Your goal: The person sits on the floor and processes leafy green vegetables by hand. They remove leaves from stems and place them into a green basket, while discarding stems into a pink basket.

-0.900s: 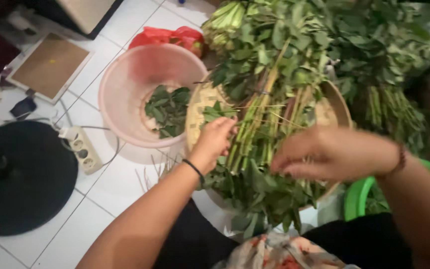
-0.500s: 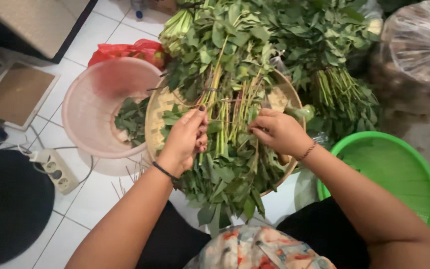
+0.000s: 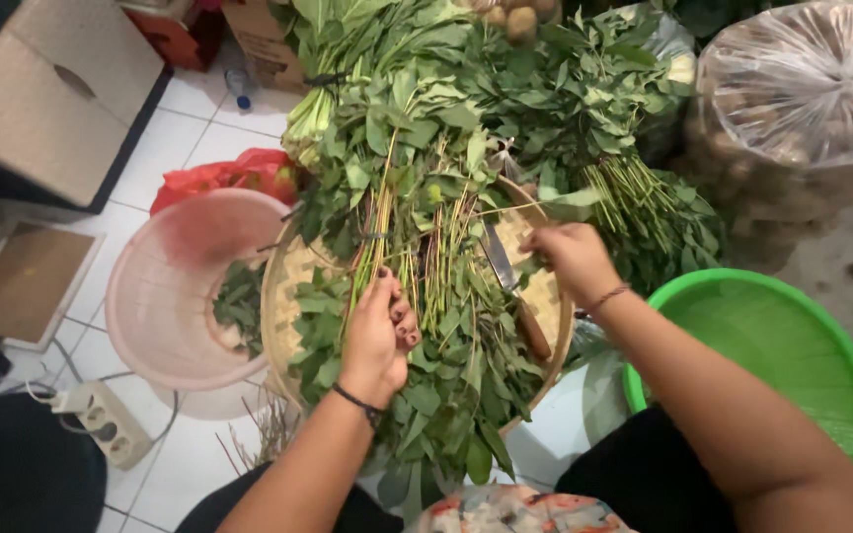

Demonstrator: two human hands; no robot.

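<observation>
Leafy green stalks (image 3: 417, 286) lie across the woven bamboo tray (image 3: 288, 296); my left hand (image 3: 377, 336), fingers curled shut, clamps several stems while my right hand (image 3: 570, 259) pinches one stalk beside the knife (image 3: 510, 286), so I judge sorting underway, next needing a clean stem separation.

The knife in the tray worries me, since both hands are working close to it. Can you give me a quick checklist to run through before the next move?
1. Knife lying flat on the woven tray, untouched by either hand: ok.
2. Blade fully in sight: not ok, leaves cover part of it.
3. Left hand closed around the stems, away from the blade: ok.
4. Right hand away from the blade: not ok, it is close beside it; whether it holds anything: cannot tell.
5. Pink basin within reach beside the tray, with some leaves inside: ok.
6. Green basin empty: ok.
</observation>
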